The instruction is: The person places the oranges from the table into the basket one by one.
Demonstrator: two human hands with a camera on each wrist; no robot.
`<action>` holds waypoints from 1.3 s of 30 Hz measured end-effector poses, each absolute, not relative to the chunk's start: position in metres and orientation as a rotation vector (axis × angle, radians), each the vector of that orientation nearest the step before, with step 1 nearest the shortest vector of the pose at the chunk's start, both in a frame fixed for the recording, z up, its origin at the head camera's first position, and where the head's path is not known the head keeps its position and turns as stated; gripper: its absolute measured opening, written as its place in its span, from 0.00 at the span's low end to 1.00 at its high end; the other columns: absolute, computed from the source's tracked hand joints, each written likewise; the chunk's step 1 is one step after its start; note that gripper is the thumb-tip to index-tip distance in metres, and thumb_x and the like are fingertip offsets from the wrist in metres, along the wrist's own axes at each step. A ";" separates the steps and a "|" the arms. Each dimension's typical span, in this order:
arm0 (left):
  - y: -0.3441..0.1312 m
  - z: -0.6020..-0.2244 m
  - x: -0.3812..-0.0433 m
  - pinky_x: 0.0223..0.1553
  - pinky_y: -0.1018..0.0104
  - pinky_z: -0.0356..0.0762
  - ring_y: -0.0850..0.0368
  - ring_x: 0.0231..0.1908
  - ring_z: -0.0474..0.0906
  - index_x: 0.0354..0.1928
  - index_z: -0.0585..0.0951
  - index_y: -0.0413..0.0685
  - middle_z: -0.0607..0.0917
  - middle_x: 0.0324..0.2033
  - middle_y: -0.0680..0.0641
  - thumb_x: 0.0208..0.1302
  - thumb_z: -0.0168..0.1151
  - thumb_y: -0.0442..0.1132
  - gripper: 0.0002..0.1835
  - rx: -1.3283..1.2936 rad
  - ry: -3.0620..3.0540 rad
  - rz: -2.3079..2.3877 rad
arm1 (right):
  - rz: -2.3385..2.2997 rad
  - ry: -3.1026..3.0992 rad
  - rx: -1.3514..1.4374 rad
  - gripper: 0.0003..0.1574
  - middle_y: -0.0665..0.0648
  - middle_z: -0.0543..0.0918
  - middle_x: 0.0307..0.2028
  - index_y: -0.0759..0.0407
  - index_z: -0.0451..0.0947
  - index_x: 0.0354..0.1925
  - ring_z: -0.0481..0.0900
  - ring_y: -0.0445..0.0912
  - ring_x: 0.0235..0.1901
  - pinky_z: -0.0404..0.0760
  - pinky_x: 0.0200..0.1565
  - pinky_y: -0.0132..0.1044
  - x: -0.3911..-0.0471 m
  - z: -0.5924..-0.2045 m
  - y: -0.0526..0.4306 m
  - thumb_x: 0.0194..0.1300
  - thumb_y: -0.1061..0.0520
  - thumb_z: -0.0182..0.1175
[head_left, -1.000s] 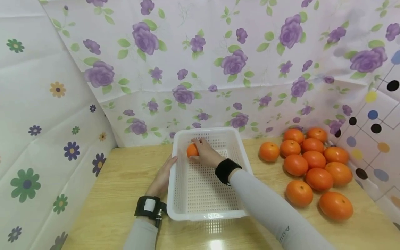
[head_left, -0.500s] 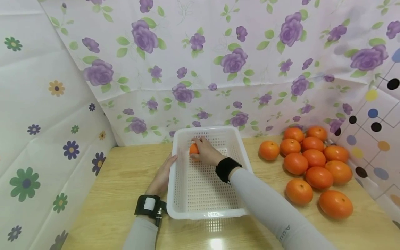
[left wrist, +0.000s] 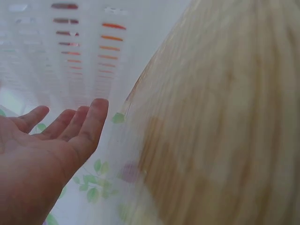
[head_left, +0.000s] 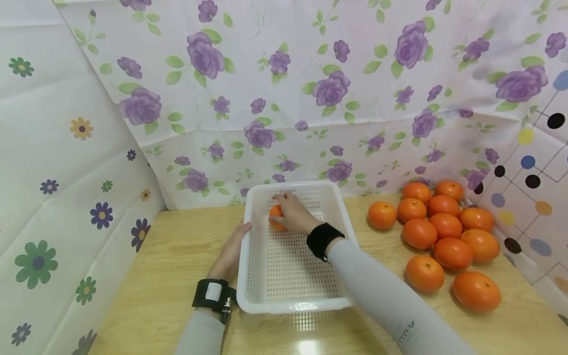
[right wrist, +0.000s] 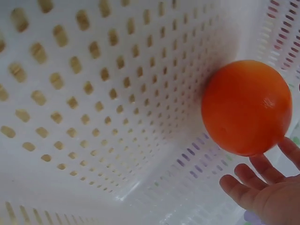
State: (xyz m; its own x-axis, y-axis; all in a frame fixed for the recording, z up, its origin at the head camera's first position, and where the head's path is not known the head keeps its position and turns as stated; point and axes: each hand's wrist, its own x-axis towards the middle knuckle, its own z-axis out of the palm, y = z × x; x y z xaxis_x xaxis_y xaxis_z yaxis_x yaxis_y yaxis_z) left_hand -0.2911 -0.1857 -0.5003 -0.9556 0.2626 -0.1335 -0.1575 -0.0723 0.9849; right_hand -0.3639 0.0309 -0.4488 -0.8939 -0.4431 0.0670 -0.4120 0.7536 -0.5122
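A white perforated plastic basket (head_left: 301, 276) stands on the wooden table. Inside, near its far left corner, an orange (right wrist: 246, 110) sits on the bottom. My right hand (head_left: 294, 215) is over that orange, partly hiding it in the head view. Its fingers (right wrist: 262, 171) look loosely extended in the right wrist view, the fingertips at the fruit's edge and not wrapped round it. Against the basket's left side lies my left hand (head_left: 230, 251), a fingertip at the rim. From the left wrist, its fingers (left wrist: 91, 124) appear mostly straight beside the slotted wall.
Several more oranges (head_left: 445, 227) lie grouped on the table to the right of the basket. Floral sheets (head_left: 266, 98) rise behind the table, with other patterned sheets on the left and right. Bare wood (head_left: 177, 256) shows left of the basket.
The orange under my right hand has shifted slightly right and lower, and more of it shows now. The right fingers have loosened from it. My left hand and the basket stay put.
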 end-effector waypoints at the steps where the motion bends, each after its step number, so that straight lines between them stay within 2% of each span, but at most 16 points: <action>1: -0.185 -0.500 -0.291 0.56 0.52 0.77 0.39 0.63 0.71 0.84 0.47 0.68 0.69 0.70 0.37 0.80 0.42 0.65 0.37 0.121 1.914 2.120 | -0.827 2.886 -0.707 0.41 0.68 0.67 0.68 0.56 0.63 0.76 0.72 0.59 0.63 0.76 0.62 0.51 -0.364 -0.447 0.032 0.74 0.45 0.65; 5: -0.181 -0.503 -0.291 0.54 0.50 0.80 0.37 0.61 0.74 0.83 0.50 0.67 0.70 0.68 0.33 0.81 0.41 0.63 0.35 0.156 1.899 2.163 | -0.912 2.848 -0.698 0.41 0.68 0.66 0.69 0.57 0.62 0.76 0.68 0.61 0.66 0.74 0.65 0.54 -0.364 -0.439 0.036 0.75 0.45 0.64; 11: -0.178 -0.509 -0.289 0.51 0.51 0.81 0.39 0.58 0.76 0.83 0.51 0.67 0.72 0.65 0.32 0.79 0.44 0.64 0.36 0.118 1.912 2.155 | -1.079 2.791 -0.642 0.39 0.66 0.66 0.68 0.56 0.62 0.76 0.67 0.60 0.66 0.74 0.65 0.56 -0.361 -0.424 0.042 0.76 0.46 0.63; 18: -0.177 -0.510 -0.286 0.52 0.50 0.81 0.39 0.59 0.75 0.82 0.52 0.72 0.72 0.66 0.34 0.78 0.44 0.66 0.36 0.107 1.913 2.144 | -1.190 2.759 -0.640 0.41 0.65 0.63 0.72 0.56 0.61 0.77 0.66 0.61 0.70 0.69 0.68 0.59 -0.357 -0.405 0.047 0.76 0.44 0.63; 23: -0.178 -0.509 -0.287 0.54 0.50 0.79 0.38 0.61 0.72 0.83 0.49 0.67 0.69 0.68 0.34 0.80 0.42 0.64 0.36 0.126 1.907 2.153 | -1.264 2.730 -0.692 0.39 0.64 0.62 0.73 0.56 0.63 0.76 0.63 0.61 0.72 0.68 0.69 0.60 -0.353 -0.385 0.054 0.76 0.43 0.62; 29: -0.181 -0.506 -0.288 0.56 0.53 0.75 0.38 0.63 0.69 0.84 0.46 0.65 0.67 0.70 0.35 0.80 0.42 0.63 0.38 0.121 1.921 2.148 | -1.309 2.773 -0.738 0.40 0.64 0.66 0.71 0.58 0.62 0.76 0.66 0.58 0.70 0.68 0.69 0.58 -0.351 -0.358 0.072 0.76 0.44 0.62; 34: -0.181 -0.504 -0.288 0.55 0.53 0.76 0.40 0.62 0.70 0.84 0.46 0.66 0.68 0.68 0.35 0.79 0.43 0.64 0.39 0.115 1.914 2.151 | -1.371 2.825 -0.713 0.37 0.66 0.69 0.68 0.59 0.64 0.74 0.67 0.59 0.68 0.69 0.67 0.59 -0.350 -0.342 0.092 0.76 0.46 0.62; 39: -0.181 -0.503 -0.290 0.54 0.53 0.78 0.41 0.60 0.72 0.84 0.47 0.69 0.69 0.67 0.37 0.78 0.44 0.66 0.39 0.108 1.917 2.154 | -1.422 2.814 -0.676 0.37 0.66 0.68 0.69 0.58 0.63 0.75 0.65 0.61 0.69 0.69 0.67 0.60 -0.347 -0.333 0.112 0.77 0.45 0.61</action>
